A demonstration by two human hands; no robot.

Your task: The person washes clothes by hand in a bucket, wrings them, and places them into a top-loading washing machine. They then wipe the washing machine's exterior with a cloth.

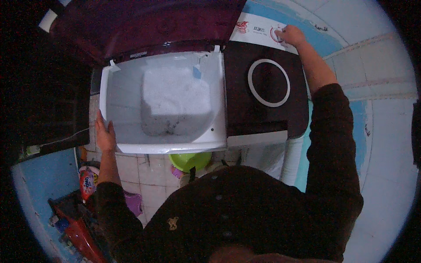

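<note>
In front of me stands a twin-tub washing machine with its dark red lid point(148, 23) raised. Foamy whitish water point(176, 90) partly fills the wash tub point(123, 95), and a dark patch shows near its front side. My left hand point(105, 133) is at the tub's white left rim point(103, 85), with thumb and fingers apart on either side of it. At the back right, my right hand point(291, 35) has its fingers on a round dial point(277, 34) of the white control panel point(251, 28). The fingers hide part of that dial.
Right of the tub lies the dark spin-side cover point(238, 85) with a pale ring point(287, 82). Below the machine's front are a green basin point(189, 161) and a purple slipper point(177, 171). A red detergent pack point(88, 184) stands at left. Tiled wall point(361, 75) bounds the right.
</note>
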